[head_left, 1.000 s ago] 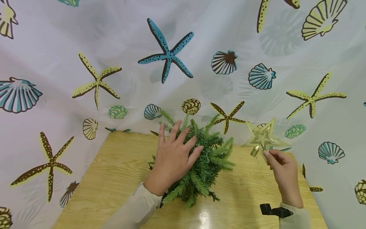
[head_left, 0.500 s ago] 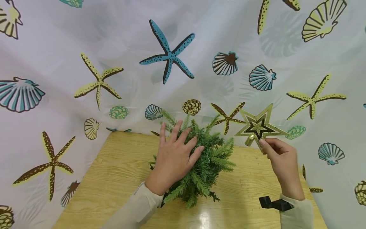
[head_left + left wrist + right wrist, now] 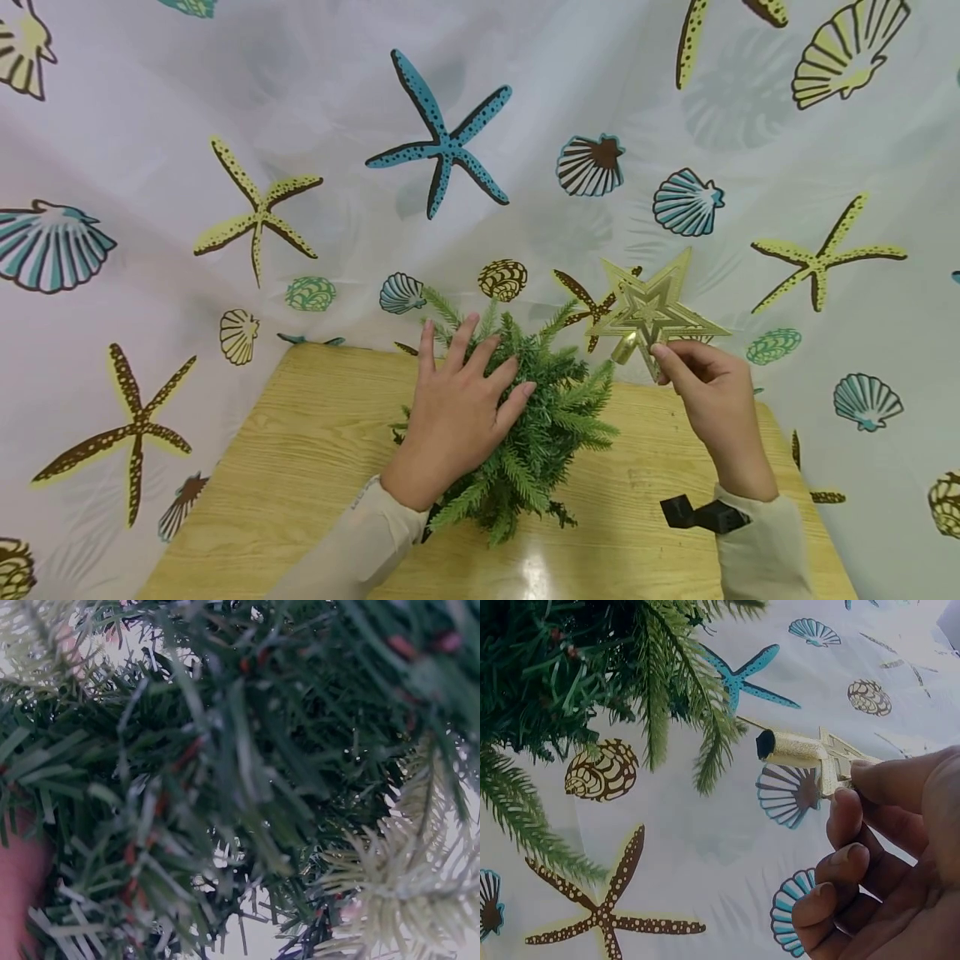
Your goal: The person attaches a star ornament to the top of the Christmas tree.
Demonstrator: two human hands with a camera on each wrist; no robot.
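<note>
A small artificial Christmas tree [image 3: 532,442] with green needled branches stands on the wooden table. My left hand [image 3: 457,408] lies against its upper left side with the fingers spread and straight over the branches. Dense needles [image 3: 240,765] fill the left wrist view, with a bit of skin at its left edge. To the right of the tree, my right hand [image 3: 716,408] pinches a gold star tree topper [image 3: 648,312] by a lower point, between thumb and forefinger. The topper's hollow tube [image 3: 791,748] faces the branches in the right wrist view, its dark opening showing.
The wooden table [image 3: 300,467] carries the tree near its middle. A white curtain [image 3: 330,108] printed with starfish and shells hangs behind and along both sides. A black strap mount [image 3: 705,514] sits on my right sleeve.
My right hand has raised the star topper and brought it leftward, closer to the tree. The star's face has turned a little along the way. My left hand stays where it was.
</note>
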